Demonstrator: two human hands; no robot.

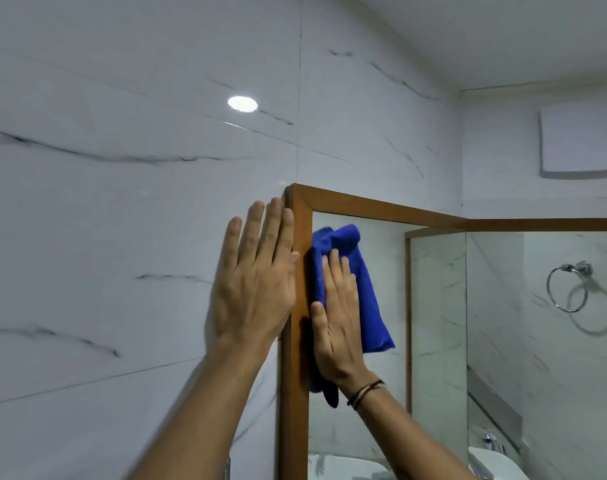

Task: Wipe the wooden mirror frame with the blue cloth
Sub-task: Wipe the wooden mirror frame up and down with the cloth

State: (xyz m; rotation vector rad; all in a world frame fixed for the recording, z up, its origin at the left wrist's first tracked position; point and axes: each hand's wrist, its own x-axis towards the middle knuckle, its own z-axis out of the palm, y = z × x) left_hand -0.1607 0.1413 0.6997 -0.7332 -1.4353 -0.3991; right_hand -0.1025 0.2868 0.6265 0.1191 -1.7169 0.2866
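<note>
Head view, largest first: white marble-veined wall tiles (pixel 129 209) across the left and top. Wooden mirror frame (pixel 297 375) running down from its top-left corner, mirror glass (pixel 371 403) inside it. Left hand (pixel 257 278) flat and open, fingers together, pressed on the wall just beside the frame's outer edge, holding nothing. Right hand (pixel 336 327) flat, palm pressing the blue cloth (pixel 361 292) against glass and inner frame edge near the upper left corner. Chrome towel ring (pixel 569 289) far right. Dark cord bracelet (pixel 364 393) at right wrist.
</note>
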